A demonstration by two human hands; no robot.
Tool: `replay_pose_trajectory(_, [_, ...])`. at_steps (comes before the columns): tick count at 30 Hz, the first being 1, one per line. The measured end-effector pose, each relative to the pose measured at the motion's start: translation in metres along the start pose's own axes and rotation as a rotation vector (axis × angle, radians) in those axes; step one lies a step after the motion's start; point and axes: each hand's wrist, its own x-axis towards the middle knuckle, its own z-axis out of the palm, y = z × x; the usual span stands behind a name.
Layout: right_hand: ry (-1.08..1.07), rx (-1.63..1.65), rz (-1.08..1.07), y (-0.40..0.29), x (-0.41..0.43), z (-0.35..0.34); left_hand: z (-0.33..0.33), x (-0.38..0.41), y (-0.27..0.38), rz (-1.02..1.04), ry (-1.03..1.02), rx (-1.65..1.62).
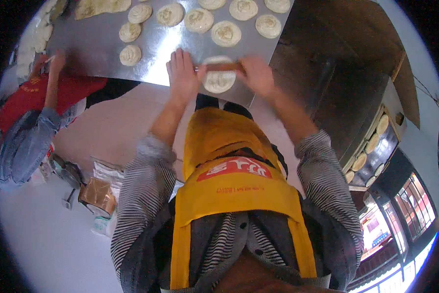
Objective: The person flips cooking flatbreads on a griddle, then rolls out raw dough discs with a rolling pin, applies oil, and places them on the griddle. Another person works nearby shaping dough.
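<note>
A wooden rolling pin (pixel 222 67) lies across a round flat piece of dough (pixel 219 82) near the front edge of the metal worktop (pixel 153 55). My left hand (pixel 184 71) grips the pin's left end, and my right hand (pixel 256 75), slightly blurred, has its right end. Dough shows on both sides of the pin. Just beyond it lies another flattened round (pixel 226 33) with a brownish middle. Several similar rounds are spread over the far part of the worktop. Left of my left hand sits a smaller, thicker coiled dough piece (pixel 130 55).
At the left, a co-worker's hands (pixel 54 62) handle a bit of dough beside a long dough mass (pixel 34 44). A dough sheet (pixel 102 8) lies at the back. On the right are a dark surface (pixel 322 69) and a tray (pixel 382 155) of flat breads. A cardboard box (pixel 97 196) stands lower left.
</note>
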Motion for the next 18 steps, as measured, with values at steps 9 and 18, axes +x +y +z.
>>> replay_pose_trajectory(9, [-0.162, -0.087, -0.053, 0.017, 0.041, -0.029, -0.01, 0.054, 0.003, -0.078, 0.12, 0.02])
replay_pose_trajectory(18, [0.114, 0.035, 0.49, 0.022, -0.09, -0.083, -0.016, 0.038, 0.043, -0.193, -0.241, -0.312])
